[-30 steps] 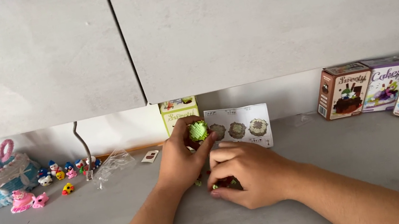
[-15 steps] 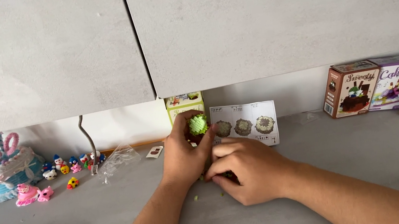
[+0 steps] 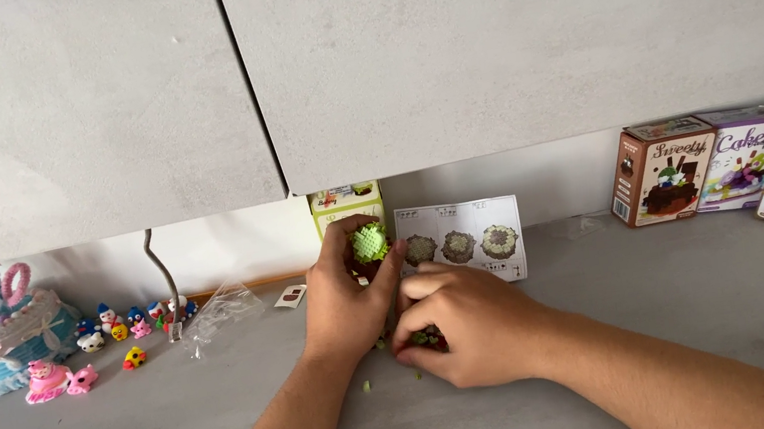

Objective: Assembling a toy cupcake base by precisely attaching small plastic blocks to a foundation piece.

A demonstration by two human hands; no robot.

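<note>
Left hand (image 3: pixel 342 296): gripping a small green brick model (image 3: pixel 368 243), lifting it just above the grey counter (image 3: pixel 697 298).
Right hand (image 3: pixel 464 323): curling closed, fingertips pinching among loose bricks (image 3: pixel 426 339) on the counter; whether one is actually being held cannot be told.
Instruction sheet (image 3: pixel 463 241): leaning against the wall just behind the hands.
Green box (image 3: pixel 346 200): standing behind the model.
Stray green bits (image 3: pixel 367 384): lying near the left wrist.
Three cake boxes (image 3: pixel 732 162): standing at right.
Small figurines (image 3: pixel 122 329): lining up at left.
Risk: tiny bricks are likely to scatter or roll off if the wrist sweeps them; pressing too hard may be cracking the model apart.
</note>
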